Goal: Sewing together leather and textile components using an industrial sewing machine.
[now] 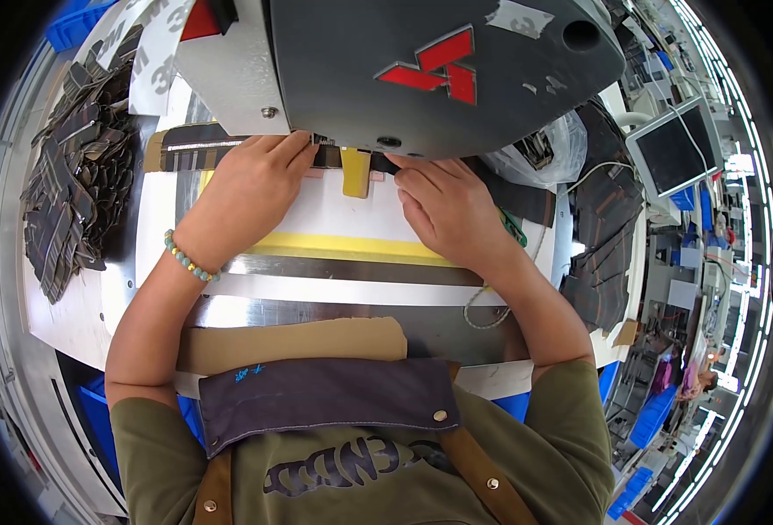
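Our left hand and right hand flank the yellow tab along the dark strip, grips unclear; we're likely aligning, next needing steady pressure.

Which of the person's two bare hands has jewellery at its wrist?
The left hand, whose wrist wears a bracelet of round pale blue-green and gold-coloured beads; the right hand shows none at its wrist.

Two hands are counted, along with one beaded bracelet, one grey machine head marked with three red shapes, one yellow tab, one clear plastic bag, one monitor and two brown straps. The dark pieces in one heap are too closely overlapped to be counted.
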A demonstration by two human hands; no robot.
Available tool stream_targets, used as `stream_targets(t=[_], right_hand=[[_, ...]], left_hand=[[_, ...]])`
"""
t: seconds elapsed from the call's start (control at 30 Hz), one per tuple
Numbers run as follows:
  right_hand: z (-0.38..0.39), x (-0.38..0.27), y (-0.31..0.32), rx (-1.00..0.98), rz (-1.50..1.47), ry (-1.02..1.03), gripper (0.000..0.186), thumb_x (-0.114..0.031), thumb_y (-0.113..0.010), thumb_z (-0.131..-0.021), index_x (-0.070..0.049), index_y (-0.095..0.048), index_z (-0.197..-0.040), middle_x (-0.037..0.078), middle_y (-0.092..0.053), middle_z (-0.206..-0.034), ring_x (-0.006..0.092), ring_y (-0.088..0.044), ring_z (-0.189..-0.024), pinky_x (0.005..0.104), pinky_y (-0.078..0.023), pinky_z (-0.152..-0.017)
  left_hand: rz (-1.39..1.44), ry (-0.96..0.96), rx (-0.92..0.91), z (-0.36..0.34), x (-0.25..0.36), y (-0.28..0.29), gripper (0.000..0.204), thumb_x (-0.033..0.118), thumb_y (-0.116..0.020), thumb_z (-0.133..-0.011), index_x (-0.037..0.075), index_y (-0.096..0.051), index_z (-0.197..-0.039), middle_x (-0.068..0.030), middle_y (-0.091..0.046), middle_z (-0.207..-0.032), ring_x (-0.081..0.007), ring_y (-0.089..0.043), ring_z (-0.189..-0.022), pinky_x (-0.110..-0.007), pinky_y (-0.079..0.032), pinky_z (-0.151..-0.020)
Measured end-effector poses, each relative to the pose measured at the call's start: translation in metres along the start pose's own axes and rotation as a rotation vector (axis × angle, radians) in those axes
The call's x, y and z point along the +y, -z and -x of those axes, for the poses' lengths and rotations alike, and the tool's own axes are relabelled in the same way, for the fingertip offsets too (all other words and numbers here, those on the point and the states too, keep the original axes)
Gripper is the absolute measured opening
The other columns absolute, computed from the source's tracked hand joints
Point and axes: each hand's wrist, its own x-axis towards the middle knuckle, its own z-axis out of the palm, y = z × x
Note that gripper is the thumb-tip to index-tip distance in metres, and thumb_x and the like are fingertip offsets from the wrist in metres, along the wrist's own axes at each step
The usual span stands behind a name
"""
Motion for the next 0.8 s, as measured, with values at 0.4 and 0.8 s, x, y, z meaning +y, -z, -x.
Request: stream_targets(t=[0.4, 0.8], right_hand=[[0.0022, -0.0035, 0.0022, -0.034, 0.002, -0.002, 0.022, -0.004, -0.075, -0.086, -0.001, -0.07, -0.108, 0.015, -0.073, -0.124, 0.0322, -0.069, -0.12, 0.0451, -0.057, -0.1], [0.0021, -0.003, 0.0013, -0.022, 0.006, 0.014, 0.013, -0.006, -0.072, -0.094, -0.002, -0.07, -0.106, 0.015, -0.075, -0.136, 0.0349, -0.072, -0.112, 0.0467, -0.058, -0.098]], left_hand=[[-0.208, -0.058, -0.032, 0.0047, 0.007, 0.0042, 0.042, 0.008, -0.07, -0.092, -0.006, -0.072, -0.131, -0.0149, -0.07, -0.139, -0.0235, -0.068, -0.116, -0.035, -0.058, -0.103], [-0.191, -0.034, -0.028, 0.0035, 0.0077, 0.0038, 0.041, 0.011, -0.072, -0.092, -0.006, -0.073, -0.129, -0.0137, -0.072, -0.138, -0.0227, -0.07, -0.114, -0.034, -0.062, -0.095]])
